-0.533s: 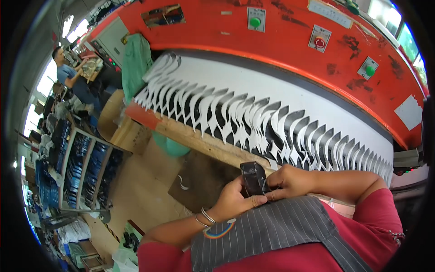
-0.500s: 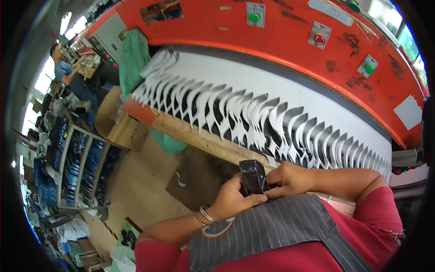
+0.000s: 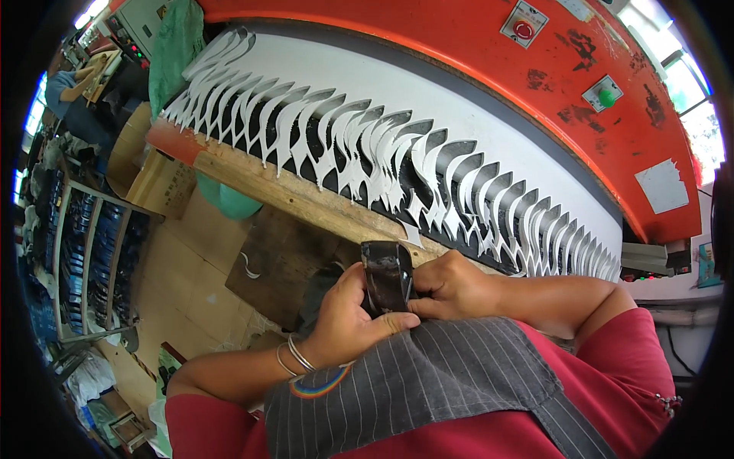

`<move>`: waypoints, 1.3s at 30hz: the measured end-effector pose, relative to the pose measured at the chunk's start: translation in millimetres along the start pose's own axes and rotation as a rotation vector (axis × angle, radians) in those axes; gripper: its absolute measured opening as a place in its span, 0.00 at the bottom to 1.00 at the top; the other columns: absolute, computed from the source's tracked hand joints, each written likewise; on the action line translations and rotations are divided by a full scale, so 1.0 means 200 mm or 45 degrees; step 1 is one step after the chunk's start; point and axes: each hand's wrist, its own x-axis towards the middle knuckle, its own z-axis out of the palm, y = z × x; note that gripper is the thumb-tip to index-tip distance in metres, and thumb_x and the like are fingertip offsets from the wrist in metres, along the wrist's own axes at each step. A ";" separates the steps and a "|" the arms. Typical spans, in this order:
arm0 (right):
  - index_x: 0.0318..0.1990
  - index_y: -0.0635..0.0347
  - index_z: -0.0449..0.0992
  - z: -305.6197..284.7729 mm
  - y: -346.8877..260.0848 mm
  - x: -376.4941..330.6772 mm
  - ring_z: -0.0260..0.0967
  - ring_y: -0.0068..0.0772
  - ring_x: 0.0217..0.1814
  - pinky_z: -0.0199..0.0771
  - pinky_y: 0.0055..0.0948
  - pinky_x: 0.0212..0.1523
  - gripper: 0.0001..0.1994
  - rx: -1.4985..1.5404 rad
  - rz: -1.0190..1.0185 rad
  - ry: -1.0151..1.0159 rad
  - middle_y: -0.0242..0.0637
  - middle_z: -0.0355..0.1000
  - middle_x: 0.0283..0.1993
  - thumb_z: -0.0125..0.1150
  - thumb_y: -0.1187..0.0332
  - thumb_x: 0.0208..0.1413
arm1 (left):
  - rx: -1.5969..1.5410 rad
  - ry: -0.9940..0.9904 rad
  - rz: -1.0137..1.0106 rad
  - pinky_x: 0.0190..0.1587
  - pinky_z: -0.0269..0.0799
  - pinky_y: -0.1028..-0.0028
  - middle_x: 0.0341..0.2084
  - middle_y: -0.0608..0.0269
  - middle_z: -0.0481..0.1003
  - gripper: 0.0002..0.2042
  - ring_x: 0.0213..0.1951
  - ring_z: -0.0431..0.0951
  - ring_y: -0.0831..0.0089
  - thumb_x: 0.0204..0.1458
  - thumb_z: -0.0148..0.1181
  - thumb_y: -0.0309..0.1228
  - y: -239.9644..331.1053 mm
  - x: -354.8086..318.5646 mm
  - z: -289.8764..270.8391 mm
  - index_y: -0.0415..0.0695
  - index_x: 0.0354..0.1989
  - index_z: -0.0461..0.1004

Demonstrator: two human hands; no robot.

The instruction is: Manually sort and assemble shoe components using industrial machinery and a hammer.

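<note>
In front of my apron, a dark, worn metal cutting die (image 3: 384,277), a tall band bent into a narrow loop, stands nearly upright between my hands. My left hand (image 3: 348,315) wraps it from the left, the thumb stretched along its lower end. On the other side my right hand (image 3: 453,286) is closed with curled fingers against the die's right side; its fingertips are partly hidden. Just beyond, white sheet material (image 3: 283,70) lies on the press bed, its near edge cut into a long row of curved, pointed strips (image 3: 359,145) over a black surface.
A wooden rail (image 3: 294,203) runs along the bed's near edge, with a white scrap (image 3: 411,233) by it. The red press beam (image 3: 459,30) carries a red button (image 3: 524,30) and a green button (image 3: 606,98). At left are a rack (image 3: 92,260), cardboard box (image 3: 164,183) and another person (image 3: 73,96).
The view has swung to the right, so the press and rack sit further left. Both hands keep their hold on the die, which now shows more of its broad side.
</note>
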 end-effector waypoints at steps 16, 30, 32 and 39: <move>0.55 0.68 0.65 -0.24 -0.05 0.05 0.71 0.40 0.49 0.70 0.31 0.49 0.28 0.226 0.151 -0.106 0.51 0.71 0.48 0.62 0.59 0.50 | -0.311 -0.126 -0.032 0.46 0.67 0.76 0.37 0.64 0.72 0.27 0.41 0.72 0.78 0.38 0.72 0.31 0.00 0.06 -0.12 0.36 0.46 0.66; 0.52 0.67 0.67 -0.17 0.01 0.07 0.73 0.44 0.43 0.71 0.33 0.44 0.24 0.240 0.092 -0.112 0.52 0.72 0.43 0.59 0.59 0.52 | -0.816 -0.188 0.030 0.55 0.64 0.58 0.43 0.50 0.69 0.32 0.49 0.70 0.57 0.45 0.65 0.37 -0.10 0.12 -0.16 0.40 0.54 0.55; 0.51 0.68 0.67 -0.17 0.01 0.07 0.72 0.45 0.42 0.71 0.35 0.43 0.25 0.195 0.127 -0.211 0.51 0.73 0.41 0.60 0.59 0.50 | -0.708 -0.220 0.046 0.55 0.64 0.59 0.43 0.51 0.69 0.32 0.49 0.70 0.57 0.44 0.66 0.37 -0.09 0.13 -0.17 0.40 0.53 0.55; 0.53 0.69 0.66 -0.17 0.01 0.06 0.73 0.46 0.40 0.72 0.35 0.40 0.28 0.373 -0.026 0.041 0.53 0.72 0.42 0.61 0.56 0.49 | -0.470 -0.281 0.009 0.53 0.66 0.65 0.41 0.52 0.72 0.29 0.47 0.72 0.62 0.38 0.71 0.30 -0.08 0.12 -0.18 0.37 0.48 0.62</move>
